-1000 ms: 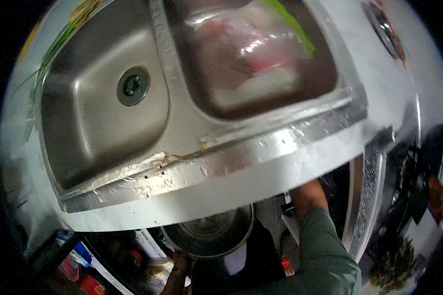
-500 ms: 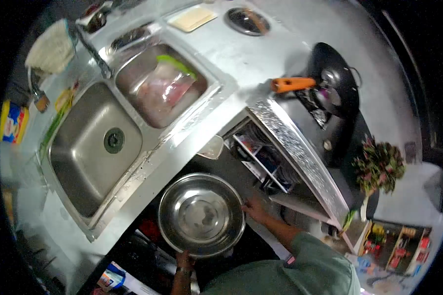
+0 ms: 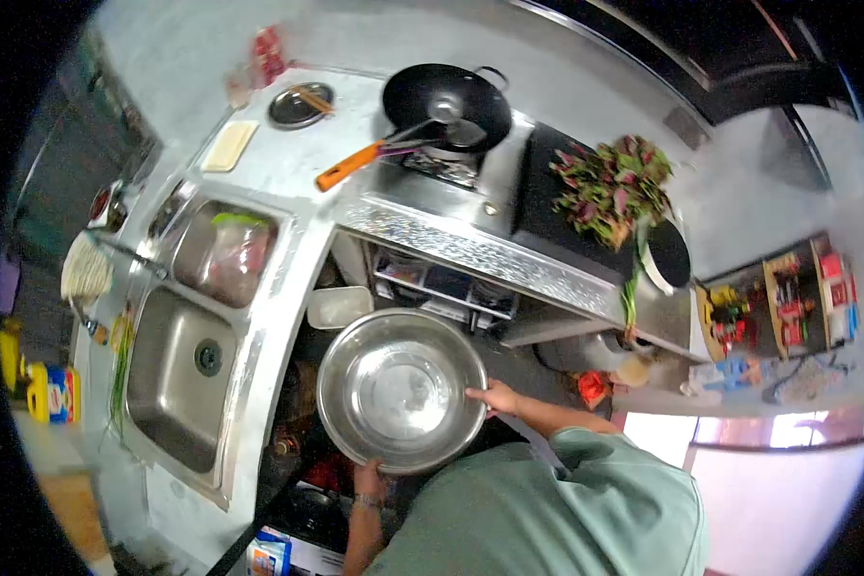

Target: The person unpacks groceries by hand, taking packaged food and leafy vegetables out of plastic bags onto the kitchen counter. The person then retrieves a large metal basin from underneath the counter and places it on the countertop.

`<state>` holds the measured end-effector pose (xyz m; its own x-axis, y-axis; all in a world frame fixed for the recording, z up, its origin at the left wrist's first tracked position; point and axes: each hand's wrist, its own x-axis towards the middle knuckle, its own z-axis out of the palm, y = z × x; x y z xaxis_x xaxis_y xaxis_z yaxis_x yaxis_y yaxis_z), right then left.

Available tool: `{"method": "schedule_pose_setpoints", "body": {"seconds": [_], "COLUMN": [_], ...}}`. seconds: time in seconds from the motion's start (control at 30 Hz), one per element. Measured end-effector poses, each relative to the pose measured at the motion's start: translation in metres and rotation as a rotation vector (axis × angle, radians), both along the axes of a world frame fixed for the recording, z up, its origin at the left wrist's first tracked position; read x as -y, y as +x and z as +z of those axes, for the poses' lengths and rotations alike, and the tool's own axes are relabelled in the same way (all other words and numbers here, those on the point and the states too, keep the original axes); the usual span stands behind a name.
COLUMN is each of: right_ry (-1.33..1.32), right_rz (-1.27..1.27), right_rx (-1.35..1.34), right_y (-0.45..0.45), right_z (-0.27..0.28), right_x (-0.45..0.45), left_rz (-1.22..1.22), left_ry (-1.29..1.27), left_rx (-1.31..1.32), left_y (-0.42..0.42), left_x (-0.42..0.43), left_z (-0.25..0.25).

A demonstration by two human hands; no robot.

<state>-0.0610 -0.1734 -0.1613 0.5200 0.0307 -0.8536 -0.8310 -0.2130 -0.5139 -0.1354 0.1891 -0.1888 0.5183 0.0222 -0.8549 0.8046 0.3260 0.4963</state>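
A large, shiny metal basin (image 3: 403, 389) is held in front of my body, beside the sink counter, and its inside looks bare. My left hand (image 3: 369, 480) grips its near rim at the lower left; a watch or bracelet circles that wrist. On the right side, my right hand (image 3: 494, 396) pinches the rim with the thumb on top. The fingers under the basin are hidden on both hands.
The double sink (image 3: 178, 384) holds a bag of pinkish food (image 3: 235, 259). A wok (image 3: 446, 106) with an orange-handled utensil (image 3: 350, 165) sits on the stove. Leafy vegetables (image 3: 619, 192) lie to its right. A white tub (image 3: 340, 307) is under the counter corner.
The view has swung right toward the stove. The basin, at first partly hidden below the counter edge, has come up fully into view with both my hands on its rim.
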Motion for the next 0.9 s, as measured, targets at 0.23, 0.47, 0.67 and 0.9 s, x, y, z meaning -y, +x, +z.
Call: {"method": "schedule_pose_setpoints", "body": {"seconds": [0.23, 0.47, 0.67, 0.9], "right_ry": [0.038, -0.048, 0.194, 0.192], "right_rz": [-0.283, -0.241, -0.432, -0.864], "right_rx": [0.143, 0.496, 0.684, 0.55], "right_y": [-0.039, -0.083, -0.134, -0.192], "right_z": [0.034, 0.095, 0.138, 0.187], "right_x": [0.035, 0.109, 0.177, 0.282], "left_rz": [-0.053, -0.104, -0.176, -0.506], "left_ry": [0.001, 0.167, 0.058, -0.072], "left_rx": [0.056, 0.139, 0.323, 0.296], "left_y": [0.016, 0.019, 0.016, 0.029], "left_x": [0.047, 0.139, 0.235, 0.358], "left_z": [0.073, 0.168, 0.215, 0.25]}}
